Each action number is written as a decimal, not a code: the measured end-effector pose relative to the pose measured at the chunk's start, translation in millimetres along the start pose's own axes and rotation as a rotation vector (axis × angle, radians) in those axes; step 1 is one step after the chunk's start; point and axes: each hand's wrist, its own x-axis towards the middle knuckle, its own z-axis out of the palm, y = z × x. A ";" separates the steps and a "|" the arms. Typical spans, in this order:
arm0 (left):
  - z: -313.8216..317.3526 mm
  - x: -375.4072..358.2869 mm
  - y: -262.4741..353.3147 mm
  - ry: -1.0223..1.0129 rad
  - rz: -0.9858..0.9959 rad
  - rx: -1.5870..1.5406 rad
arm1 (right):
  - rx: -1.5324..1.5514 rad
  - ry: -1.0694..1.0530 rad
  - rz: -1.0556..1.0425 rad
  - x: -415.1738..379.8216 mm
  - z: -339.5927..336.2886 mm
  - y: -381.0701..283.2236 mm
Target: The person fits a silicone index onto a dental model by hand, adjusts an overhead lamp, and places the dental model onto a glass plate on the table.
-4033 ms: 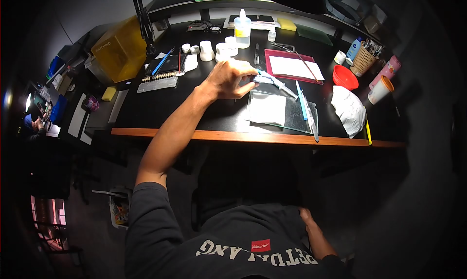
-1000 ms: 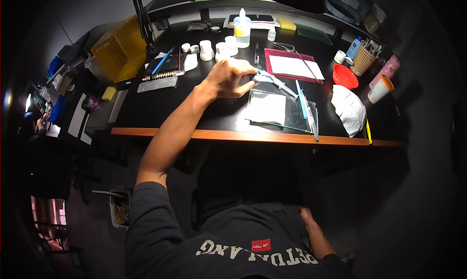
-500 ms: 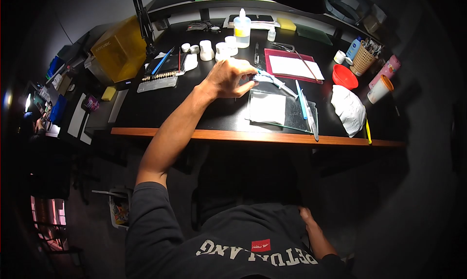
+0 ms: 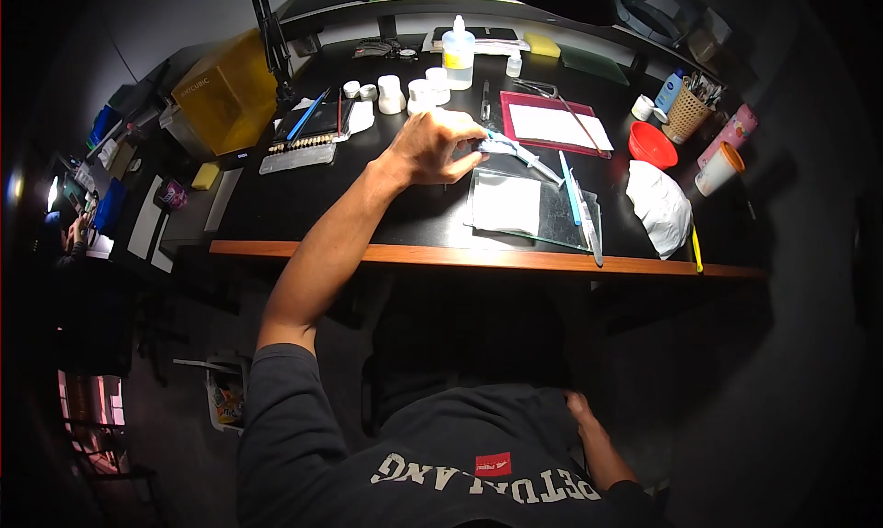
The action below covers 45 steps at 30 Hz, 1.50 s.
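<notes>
My left hand (image 4: 434, 148) is over the middle of the desk, its thumb and forefinger curled toward each other. Whatever lies between those fingertips is too small to make out. Right beside them is a pale syringe (image 4: 532, 162) with a bluish end, lying at a slant. Below it, a glass slab (image 4: 570, 217) bears a white paper pad (image 4: 508, 204). A blue-handled tool (image 4: 570, 189) and a metal spatula (image 4: 589, 224) rest across the slab's right side. My right hand (image 4: 577, 407) is low by my side against my shirt, its fingers mostly hidden.
White jars (image 4: 391, 96) and a dropper bottle (image 4: 457, 57) stand behind my left hand. A pink-red tray (image 4: 508, 114) lies beyond the syringe. On the right are a red bowl (image 4: 651, 145), a white bag (image 4: 659, 211) and a brush basket (image 4: 688, 114). Another person's hand (image 4: 78, 229) shows far left.
</notes>
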 end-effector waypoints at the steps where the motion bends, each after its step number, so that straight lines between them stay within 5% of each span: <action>1: 0.1 -0.1 0.0 -0.001 -0.003 -0.004 | -0.002 0.000 0.003 -0.2 0.0 0.7; 39: 2.9 -0.9 -3.1 0.012 0.020 -0.006 | -0.116 -0.004 -0.075 2.2 -0.8 1.7; 45: 2.3 -1.9 -1.3 0.014 0.021 0.008 | 0.005 0.106 0.155 -23.6 1.5 -41.1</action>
